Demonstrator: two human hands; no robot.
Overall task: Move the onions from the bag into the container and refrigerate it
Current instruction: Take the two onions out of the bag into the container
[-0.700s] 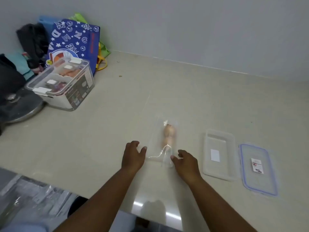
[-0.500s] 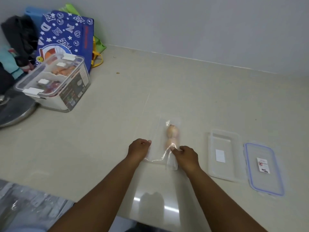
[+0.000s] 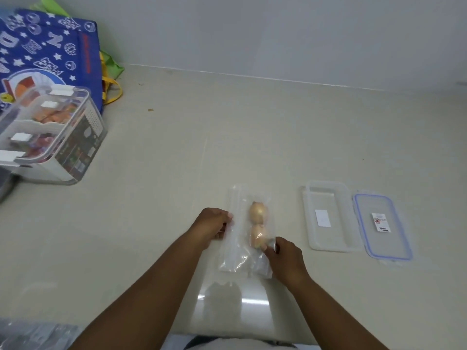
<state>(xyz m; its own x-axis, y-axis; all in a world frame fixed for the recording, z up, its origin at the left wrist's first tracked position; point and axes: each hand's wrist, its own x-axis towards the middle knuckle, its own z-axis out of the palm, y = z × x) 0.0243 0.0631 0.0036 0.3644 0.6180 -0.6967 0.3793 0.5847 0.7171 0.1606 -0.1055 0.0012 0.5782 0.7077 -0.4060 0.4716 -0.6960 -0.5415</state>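
A clear plastic bag [image 3: 238, 248] lies on the beige counter [image 3: 177, 147] with two pale onions [image 3: 258, 222] inside, one behind the other. My left hand [image 3: 212, 224] pinches the bag's left edge. My right hand [image 3: 284, 258] grips the bag's right side beside the nearer onion. To the right sits an open clear container [image 3: 328, 215] with a white label on its floor. Its blue-rimmed lid [image 3: 381, 226] lies flat beside it, further right.
A large clear lidded storage box [image 3: 48, 135] holding food stands at the left. Behind it lean a blue patterned tote bag [image 3: 50, 54] and a green bag [image 3: 111, 69]. A grey wall [image 3: 278, 34] borders the counter at the back.
Both hands went from resting open at the bag's near end to closing on its two sides. The bag has shifted slightly and its near end has crumpled.
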